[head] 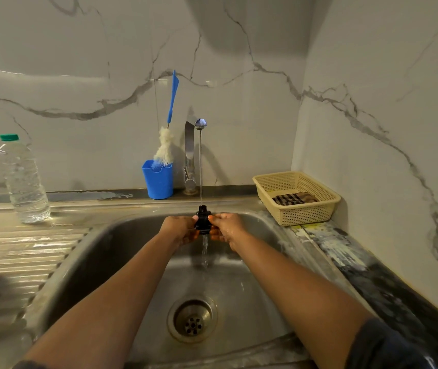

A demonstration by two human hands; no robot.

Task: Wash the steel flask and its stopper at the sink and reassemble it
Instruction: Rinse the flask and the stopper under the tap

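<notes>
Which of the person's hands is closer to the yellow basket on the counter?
Right. The right hand holds the black stopper to the left of the basket; the left hand grips the stopper's far side, farther away.

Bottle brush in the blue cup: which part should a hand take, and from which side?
Take the bottle brush by its blue handle, above the white bristles. It stands bristles-down in the blue cup with the handle sticking up, slightly tilted, so the handle is the free, slim part. Come from the front-left: the tap stands close on its right.
</notes>
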